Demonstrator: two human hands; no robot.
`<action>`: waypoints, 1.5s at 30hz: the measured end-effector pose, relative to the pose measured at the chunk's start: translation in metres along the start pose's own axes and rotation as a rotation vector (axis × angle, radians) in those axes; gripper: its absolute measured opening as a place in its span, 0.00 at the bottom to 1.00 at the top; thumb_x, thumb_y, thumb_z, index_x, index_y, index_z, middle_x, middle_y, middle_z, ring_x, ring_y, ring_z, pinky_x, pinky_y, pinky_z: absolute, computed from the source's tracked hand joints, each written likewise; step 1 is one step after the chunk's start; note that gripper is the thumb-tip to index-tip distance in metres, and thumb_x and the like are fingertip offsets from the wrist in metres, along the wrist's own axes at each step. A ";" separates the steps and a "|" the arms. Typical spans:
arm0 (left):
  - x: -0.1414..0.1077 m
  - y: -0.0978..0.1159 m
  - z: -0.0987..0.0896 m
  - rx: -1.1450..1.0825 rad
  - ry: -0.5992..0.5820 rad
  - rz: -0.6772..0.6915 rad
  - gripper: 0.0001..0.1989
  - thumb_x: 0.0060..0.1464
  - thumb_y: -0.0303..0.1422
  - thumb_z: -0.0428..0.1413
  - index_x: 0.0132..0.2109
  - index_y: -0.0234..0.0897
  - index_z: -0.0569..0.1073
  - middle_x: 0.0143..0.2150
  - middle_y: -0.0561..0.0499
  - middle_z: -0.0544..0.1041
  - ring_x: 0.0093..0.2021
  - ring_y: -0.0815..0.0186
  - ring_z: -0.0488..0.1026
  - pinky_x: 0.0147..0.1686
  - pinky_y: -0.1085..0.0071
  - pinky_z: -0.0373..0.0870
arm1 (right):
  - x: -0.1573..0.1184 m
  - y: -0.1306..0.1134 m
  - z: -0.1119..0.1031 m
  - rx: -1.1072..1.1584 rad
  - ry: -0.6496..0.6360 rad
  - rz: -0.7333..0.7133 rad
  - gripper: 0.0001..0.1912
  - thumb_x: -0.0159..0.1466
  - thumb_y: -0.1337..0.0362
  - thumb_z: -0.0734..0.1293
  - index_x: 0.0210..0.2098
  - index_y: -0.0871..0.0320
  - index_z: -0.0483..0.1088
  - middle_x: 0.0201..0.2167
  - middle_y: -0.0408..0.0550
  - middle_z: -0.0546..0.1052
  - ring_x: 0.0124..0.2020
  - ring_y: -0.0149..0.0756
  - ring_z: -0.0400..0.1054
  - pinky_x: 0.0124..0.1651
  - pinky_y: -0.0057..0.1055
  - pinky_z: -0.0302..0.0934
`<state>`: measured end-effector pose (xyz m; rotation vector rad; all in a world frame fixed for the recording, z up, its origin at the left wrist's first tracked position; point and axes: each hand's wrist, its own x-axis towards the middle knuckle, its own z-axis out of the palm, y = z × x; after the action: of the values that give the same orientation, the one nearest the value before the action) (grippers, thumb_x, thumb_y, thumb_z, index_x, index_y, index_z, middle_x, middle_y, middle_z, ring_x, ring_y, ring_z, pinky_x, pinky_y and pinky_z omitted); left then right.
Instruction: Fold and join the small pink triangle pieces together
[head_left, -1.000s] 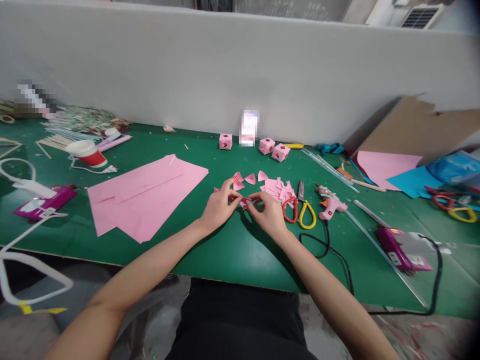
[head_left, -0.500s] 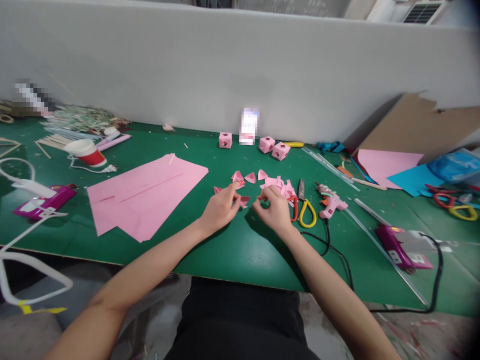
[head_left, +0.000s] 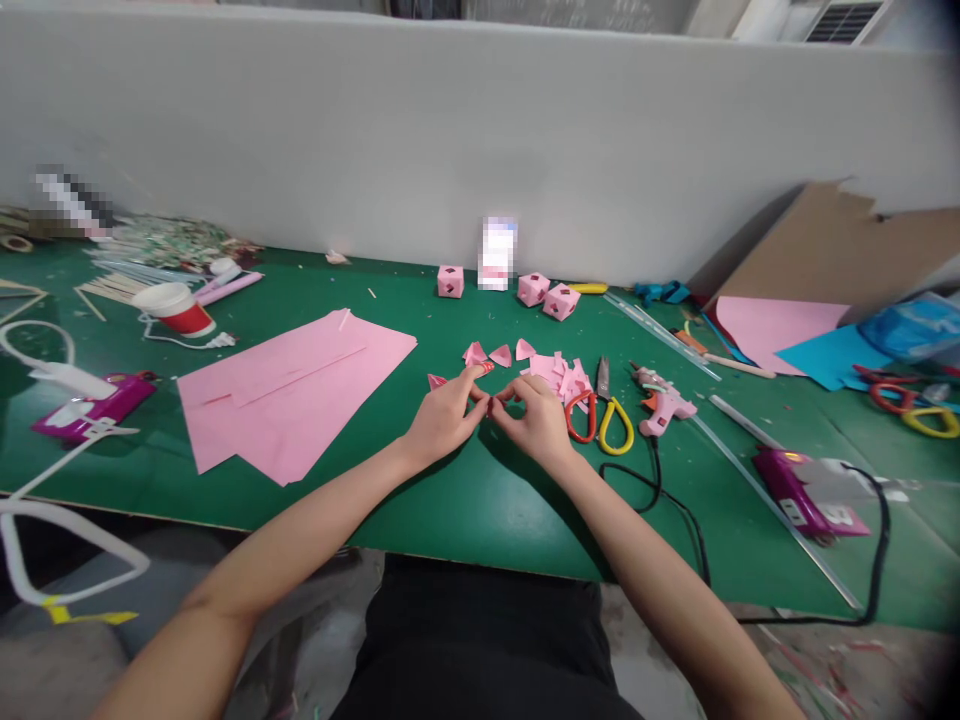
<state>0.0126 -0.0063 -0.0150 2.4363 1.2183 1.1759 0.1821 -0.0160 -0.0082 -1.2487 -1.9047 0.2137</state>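
My left hand (head_left: 444, 415) is closed in a pinch over the table's middle, on a small folded pink paper piece (head_left: 490, 406). Thumb and forefinger of my right hand (head_left: 536, 415) meet it from the other side, so the fingertips of both hands touch around the piece. Most of it is hidden by the fingers. Just beyond the hands lie folded pink paper corners (head_left: 501, 355) and a heap of pink paper scraps (head_left: 561, 374). Another pink bit (head_left: 436, 381) shows beside my left hand.
Scissors (head_left: 616, 428) and a pink glue gun (head_left: 667, 405) with a black cord lie right. Pink paper sheets (head_left: 300, 400) spread left, near a paper cup (head_left: 176, 308). Three pink paper cubes (head_left: 451, 282) and a phone (head_left: 498, 253) stand by the grey partition (head_left: 300, 140).
My right hand has moved left, and its fingertips now meet those of my left hand at the pink piece. More of the scissors' red handle is uncovered.
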 end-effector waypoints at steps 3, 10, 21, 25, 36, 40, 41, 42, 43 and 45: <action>0.002 -0.003 -0.001 0.042 0.028 0.002 0.19 0.58 0.28 0.54 0.56 0.38 0.61 0.34 0.52 0.76 0.36 0.66 0.76 0.37 0.72 0.71 | 0.002 0.009 -0.003 -0.011 0.062 0.047 0.05 0.57 0.67 0.65 0.25 0.56 0.64 0.27 0.44 0.69 0.30 0.35 0.65 0.31 0.30 0.57; 0.004 -0.010 -0.004 0.003 0.049 -0.039 0.19 0.58 0.29 0.53 0.56 0.38 0.61 0.33 0.53 0.77 0.33 0.69 0.75 0.36 0.73 0.71 | 0.005 0.023 -0.010 0.026 0.129 0.062 0.01 0.58 0.65 0.65 0.30 0.56 0.68 0.30 0.46 0.73 0.34 0.38 0.66 0.34 0.34 0.60; 0.002 -0.001 -0.002 0.024 0.012 -0.011 0.22 0.56 0.30 0.56 0.57 0.39 0.61 0.43 0.50 0.78 0.45 0.63 0.75 0.40 0.69 0.72 | -0.001 0.010 0.000 0.016 0.024 -0.086 0.04 0.62 0.63 0.66 0.31 0.55 0.70 0.31 0.47 0.74 0.37 0.41 0.65 0.37 0.35 0.61; 0.002 0.000 0.000 0.053 0.020 -0.016 0.22 0.56 0.30 0.55 0.57 0.39 0.62 0.38 0.52 0.78 0.42 0.64 0.75 0.42 0.68 0.71 | -0.001 0.007 0.003 -0.012 0.015 -0.111 0.05 0.63 0.63 0.65 0.30 0.55 0.69 0.31 0.47 0.73 0.37 0.41 0.65 0.36 0.35 0.61; 0.007 0.007 -0.004 0.229 0.081 -0.047 0.19 0.52 0.26 0.55 0.53 0.38 0.65 0.34 0.53 0.76 0.39 0.64 0.72 0.37 0.70 0.69 | 0.001 0.000 0.002 -0.057 0.083 -0.062 0.08 0.60 0.65 0.65 0.26 0.54 0.63 0.28 0.46 0.70 0.34 0.39 0.63 0.35 0.34 0.60; 0.008 0.008 -0.001 0.218 0.099 -0.085 0.20 0.52 0.25 0.55 0.53 0.38 0.66 0.33 0.52 0.75 0.39 0.63 0.72 0.37 0.70 0.69 | 0.001 0.000 0.003 -0.066 0.091 -0.054 0.07 0.60 0.65 0.65 0.26 0.54 0.63 0.28 0.46 0.69 0.34 0.40 0.63 0.36 0.35 0.60; 0.008 0.007 -0.001 0.216 0.104 -0.089 0.20 0.52 0.24 0.54 0.53 0.38 0.66 0.33 0.52 0.75 0.39 0.63 0.72 0.37 0.69 0.69 | 0.001 0.001 0.003 -0.066 0.101 -0.048 0.07 0.60 0.66 0.65 0.25 0.54 0.63 0.28 0.46 0.69 0.34 0.40 0.63 0.36 0.35 0.60; 0.008 0.005 -0.001 0.211 0.112 -0.097 0.20 0.52 0.24 0.54 0.53 0.39 0.66 0.33 0.52 0.75 0.39 0.63 0.72 0.38 0.69 0.69 | 0.001 0.002 0.002 -0.064 0.115 -0.040 0.08 0.60 0.66 0.64 0.25 0.54 0.63 0.28 0.46 0.69 0.35 0.40 0.63 0.37 0.36 0.60; 0.008 0.003 -0.002 0.198 0.122 -0.109 0.20 0.52 0.24 0.54 0.53 0.39 0.66 0.33 0.52 0.75 0.38 0.64 0.72 0.38 0.69 0.70 | 0.001 0.003 0.001 -0.060 0.133 -0.029 0.08 0.60 0.66 0.64 0.25 0.54 0.63 0.28 0.46 0.69 0.35 0.40 0.63 0.37 0.36 0.60; 0.009 -0.002 -0.003 0.138 0.147 -0.153 0.20 0.52 0.24 0.55 0.52 0.39 0.66 0.33 0.53 0.75 0.37 0.65 0.73 0.38 0.69 0.71 | 0.001 0.006 0.000 -0.047 0.161 -0.009 0.08 0.60 0.66 0.64 0.25 0.54 0.63 0.27 0.46 0.68 0.35 0.41 0.63 0.38 0.37 0.60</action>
<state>0.0125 0.0008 -0.0083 2.3346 1.5461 1.2848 0.1861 -0.0123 -0.0107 -1.2499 -1.7859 0.0618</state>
